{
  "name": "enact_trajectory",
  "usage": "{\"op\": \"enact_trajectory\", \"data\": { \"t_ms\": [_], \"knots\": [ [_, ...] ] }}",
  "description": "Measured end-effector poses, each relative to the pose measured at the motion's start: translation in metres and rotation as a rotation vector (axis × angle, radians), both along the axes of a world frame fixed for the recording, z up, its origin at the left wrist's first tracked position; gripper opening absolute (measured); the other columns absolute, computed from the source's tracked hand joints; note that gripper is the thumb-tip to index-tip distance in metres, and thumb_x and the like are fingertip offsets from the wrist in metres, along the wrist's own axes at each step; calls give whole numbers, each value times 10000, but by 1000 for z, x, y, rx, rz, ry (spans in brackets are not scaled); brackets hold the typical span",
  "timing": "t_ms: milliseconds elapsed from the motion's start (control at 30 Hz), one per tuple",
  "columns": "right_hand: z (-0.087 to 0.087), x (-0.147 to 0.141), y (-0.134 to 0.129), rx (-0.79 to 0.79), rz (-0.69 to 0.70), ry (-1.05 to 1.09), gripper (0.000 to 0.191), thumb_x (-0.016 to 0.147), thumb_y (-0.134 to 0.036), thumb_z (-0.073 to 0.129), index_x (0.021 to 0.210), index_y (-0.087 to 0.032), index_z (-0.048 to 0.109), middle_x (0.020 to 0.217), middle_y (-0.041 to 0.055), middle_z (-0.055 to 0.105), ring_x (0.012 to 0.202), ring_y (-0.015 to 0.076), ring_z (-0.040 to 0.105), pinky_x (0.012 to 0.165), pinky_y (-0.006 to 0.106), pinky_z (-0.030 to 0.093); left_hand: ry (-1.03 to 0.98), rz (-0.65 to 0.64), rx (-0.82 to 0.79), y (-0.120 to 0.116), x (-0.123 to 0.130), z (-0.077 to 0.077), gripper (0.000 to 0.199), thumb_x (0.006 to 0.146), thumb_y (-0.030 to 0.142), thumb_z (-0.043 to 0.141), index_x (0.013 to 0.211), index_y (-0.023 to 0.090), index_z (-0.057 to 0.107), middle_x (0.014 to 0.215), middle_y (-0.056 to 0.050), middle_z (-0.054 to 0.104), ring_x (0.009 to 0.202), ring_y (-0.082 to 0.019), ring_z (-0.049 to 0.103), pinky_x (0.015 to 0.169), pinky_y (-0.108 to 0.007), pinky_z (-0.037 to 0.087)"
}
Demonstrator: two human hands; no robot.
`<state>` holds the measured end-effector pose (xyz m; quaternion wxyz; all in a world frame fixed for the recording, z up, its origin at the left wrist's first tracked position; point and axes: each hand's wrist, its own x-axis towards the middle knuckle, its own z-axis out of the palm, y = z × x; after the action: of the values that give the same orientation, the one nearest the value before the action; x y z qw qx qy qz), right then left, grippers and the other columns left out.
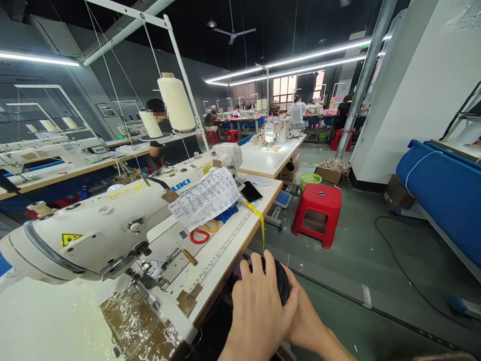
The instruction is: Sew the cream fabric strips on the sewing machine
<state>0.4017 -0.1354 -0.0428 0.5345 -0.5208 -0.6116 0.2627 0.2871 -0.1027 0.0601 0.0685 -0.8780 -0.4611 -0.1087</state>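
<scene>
A dark, rounded bundle (pixel 282 283), perhaps rolled black fabric or tape, is held in front of the table's edge. My left hand (pixel 255 296) is closed over its top and near side, with the fingers curled around it. From the right, my right hand (pixel 304 318) cups the bundle, most of its fingers hidden behind the left. A yellow tape measure (pixel 259 214) hangs over the table edge just above my fingers. On the white sewing table (pixel 225 250) lie scissors with red and yellow handles (pixel 200 236) and a wooden-handled tool (pixel 189 256).
A white sewing machine (pixel 93 225) fills the left, with a handwritten sheet (pixel 206 195) against it. A black phone (pixel 250 191) lies near the table's right edge. Beyond are a red stool (pixel 319 200), a green basket (pixel 310 179) and a blue fabric sling (pixel 439 185). Other people sit farther back.
</scene>
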Motion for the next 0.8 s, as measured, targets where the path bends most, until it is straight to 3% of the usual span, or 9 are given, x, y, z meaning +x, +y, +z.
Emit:
{"op": "enact_trajectory", "data": {
  "t_ms": [100, 233, 267, 333, 433, 500, 600, 800],
  "knots": [
    [-3, 5, -3, 10, 1, 8, 914, 655, -253, 775, 1455, -243, 333, 1451, 153, 493, 1307, 363, 507, 1075, 508, 438, -17, -80, -139, 9, -4, 5, 819, 831, 571, 622, 1464, 88, 431, 1203, -183, 591, 1069, -354, 571, 780, -451, 578],
    [0, 11, -3, 74, 47, -18, 941, 613, -167, 692, 1475, -250, 321, 1462, 139, 488, 1320, 368, 496, 1075, 522, 427, -109, -388, -250, 19, -15, 8, 847, 797, 477, 683, 1518, 191, 342, 1382, -125, 521, 1213, -296, 505, 1019, -448, 486],
    [0, 11, -2, 80, 71, -16, 956, 599, -154, 687, 1477, -246, 321, 1463, 141, 487, 1317, 370, 500, 1069, 521, 433, -112, -396, -255, 20, -16, 7, 821, 799, 451, 678, 1515, 218, 350, 1365, -111, 531, 1191, -286, 514, 1009, -437, 488],
    [2, 10, 0, 69, 104, 4, 977, 583, -148, 711, 1477, -236, 327, 1465, 150, 487, 1307, 372, 509, 1068, 517, 436, -94, -297, -214, 18, -13, 3, 763, 821, 423, 641, 1508, 228, 372, 1265, -110, 571, 1099, -285, 546, 911, -424, 527],
    [3, 6, 3, 37, 95, 31, 985, 585, -183, 784, 1468, -219, 349, 1469, 168, 482, 1318, 372, 496, 1097, 520, 411, -51, -113, -89, 13, -4, -6, 707, 873, 421, 562, 1509, 167, 384, 1125, -132, 587, 991, -298, 565, 731, -390, 551],
    [3, 3, 4, 25, 72, 39, 988, 587, -223, 816, 1466, -209, 365, 1464, 174, 485, 1325, 372, 485, 1109, 521, 401, -27, -80, -42, 11, 1, -10, 697, 888, 429, 541, 1503, 135, 394, 1061, -132, 583, 946, -300, 572, 651, -364, 542],
    [5, 4, 3, 15, 58, 55, 986, 595, -284, 837, 1464, -196, 379, 1460, 181, 486, 1321, 372, 487, 1107, 515, 404, -8, -92, -21, 11, 4, -8, 702, 882, 424, 550, 1496, 117, 404, 1048, -137, 585, 926, -301, 578, 627, -357, 536],
    [0, 17, 1, 43, 110, 56, 1001, 559, -271, 771, 1467, -180, 360, 1429, 183, 514, 1265, 379, 534, 1054, 501, 435, 12, -276, -125, 11, -2, 7, 744, 834, 413, 600, 1515, 209, 379, 1189, -130, 595, 1041, -317, 568, 802, -455, 554]
  ]
}}
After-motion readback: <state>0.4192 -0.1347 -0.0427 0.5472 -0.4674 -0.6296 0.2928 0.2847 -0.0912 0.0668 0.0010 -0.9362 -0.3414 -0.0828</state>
